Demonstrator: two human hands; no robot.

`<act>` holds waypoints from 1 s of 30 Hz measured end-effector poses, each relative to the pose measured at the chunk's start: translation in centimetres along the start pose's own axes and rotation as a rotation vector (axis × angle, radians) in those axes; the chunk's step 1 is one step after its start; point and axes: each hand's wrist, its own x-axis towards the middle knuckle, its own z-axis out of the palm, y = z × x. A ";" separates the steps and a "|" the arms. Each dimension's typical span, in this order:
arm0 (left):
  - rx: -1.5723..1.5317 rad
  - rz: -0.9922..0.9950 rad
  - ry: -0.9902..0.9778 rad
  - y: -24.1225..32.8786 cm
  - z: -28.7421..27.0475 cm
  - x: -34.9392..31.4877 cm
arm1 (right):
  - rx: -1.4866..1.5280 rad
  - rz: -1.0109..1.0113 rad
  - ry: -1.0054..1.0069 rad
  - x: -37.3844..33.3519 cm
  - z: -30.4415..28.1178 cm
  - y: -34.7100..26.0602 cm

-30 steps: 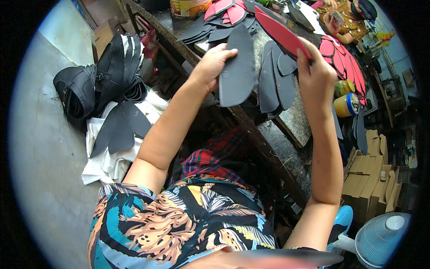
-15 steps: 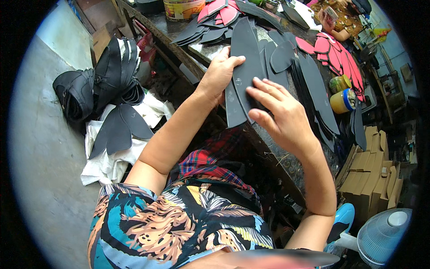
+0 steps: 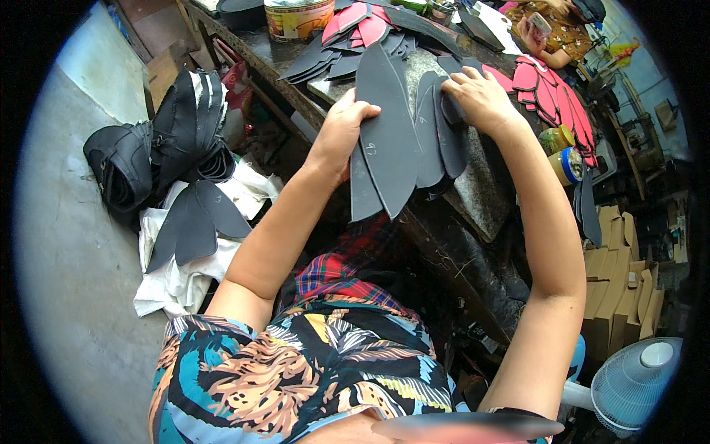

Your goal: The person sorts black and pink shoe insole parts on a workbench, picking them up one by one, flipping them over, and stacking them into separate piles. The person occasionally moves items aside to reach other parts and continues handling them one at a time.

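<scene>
My left hand (image 3: 342, 132) is closed on the edge of flat, black, leaf-shaped cut-out pieces (image 3: 386, 140), its thumb on top and the other fingers mostly hidden beneath. They overlap and tilt over the table's near edge, with pale marks on their faces. Just to their right stand more black cut-out pieces (image 3: 429, 140), bunched together. My right hand (image 3: 479, 100) has its fingers bent round the upper part of a dark bundle (image 3: 452, 144) there. How many layers it grips is hidden.
A grey stone slab (image 3: 482, 189) lies on the dark worktable. Pink pieces (image 3: 551, 96), jars (image 3: 566, 164) and a tub (image 3: 299, 18) surround it. Black bundles (image 3: 181, 133) sit on white cloth at left. Cardboard (image 3: 614, 288) and a fan (image 3: 640, 385) stand right. Another person (image 3: 558, 33) sits opposite.
My right hand has moved up and right from over the held piece onto the bundle. The long black pieces at right have shifted, uncovering the slab. My left hand has moved slightly left and nearer.
</scene>
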 end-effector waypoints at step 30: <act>1.097 0.450 0.057 -4.2 2.9 8.9 | 0.406 0.694 0.052 -10.6 1.3 3.2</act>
